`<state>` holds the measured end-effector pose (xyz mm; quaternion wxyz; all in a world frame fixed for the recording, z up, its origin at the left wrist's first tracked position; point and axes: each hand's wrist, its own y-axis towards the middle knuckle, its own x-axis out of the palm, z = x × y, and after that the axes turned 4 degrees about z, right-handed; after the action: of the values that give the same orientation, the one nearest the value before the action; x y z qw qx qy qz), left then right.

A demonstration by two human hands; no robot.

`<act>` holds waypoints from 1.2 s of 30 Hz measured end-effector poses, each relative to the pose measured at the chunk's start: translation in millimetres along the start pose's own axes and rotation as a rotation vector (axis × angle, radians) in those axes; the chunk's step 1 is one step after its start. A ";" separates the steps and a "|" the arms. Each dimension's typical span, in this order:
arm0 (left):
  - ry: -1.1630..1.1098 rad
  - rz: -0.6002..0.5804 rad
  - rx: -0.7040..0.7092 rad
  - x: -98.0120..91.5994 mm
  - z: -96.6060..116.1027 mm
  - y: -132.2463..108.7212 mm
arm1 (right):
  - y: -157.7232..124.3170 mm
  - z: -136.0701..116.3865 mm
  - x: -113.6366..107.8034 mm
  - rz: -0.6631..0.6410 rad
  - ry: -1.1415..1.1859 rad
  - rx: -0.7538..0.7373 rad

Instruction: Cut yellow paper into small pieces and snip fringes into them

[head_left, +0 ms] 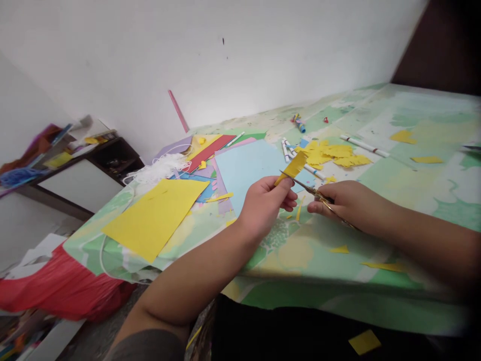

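Near the middle of the view, my left hand (265, 203) is closed on a small yellow paper strip (292, 169), which points up and to the right and has a fringed edge. My right hand (347, 203) is wrapped round the handles of gold-coloured scissors (326, 198). The scissor blades reach left to the strip, close to my left thumb. Behind my hands lies a pile of fringed yellow paper pieces (330, 152). A light blue sheet (250, 168) lies behind my left hand.
A yellow sheet (156, 215) lies left on the patterned tablecloth (296, 255), near white string (161, 168) and a red strip (212, 150). Markers (364, 145) and yellow scraps (340, 249) are scattered about. A low cabinet (82, 185) and a red bag (71, 286) are at left.
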<state>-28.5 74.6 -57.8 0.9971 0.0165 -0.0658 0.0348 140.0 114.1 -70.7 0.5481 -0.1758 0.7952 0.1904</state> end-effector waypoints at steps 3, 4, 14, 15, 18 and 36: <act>-0.004 -0.024 0.000 -1.4 0.0 0.5 | -0.2 -0.3 -0.4 0.004 -0.005 -0.003; -0.006 -0.029 -0.003 -1.8 0.1 0.5 | -0.4 -0.4 -0.6 0.007 -0.003 0.000; -0.044 -0.001 0.008 -1.1 0.0 -1.0 | -3.2 1.6 0.0 0.024 0.034 -0.013; -0.052 0.008 0.010 -0.9 0.0 -1.0 | -3.5 1.8 0.0 0.016 0.042 -0.017; -0.050 0.014 0.013 -0.7 0.7 -0.8 | -4.0 2.0 -0.5 0.004 0.044 -0.025; -0.064 0.081 0.013 -2.9 2.3 0.3 | -4.4 0.1 -1.3 0.005 0.034 -0.028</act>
<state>-31.7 74.6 -56.0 0.9921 0.0216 -0.0981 0.0750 142.7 110.4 -70.0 0.5315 -0.1847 0.8021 0.2001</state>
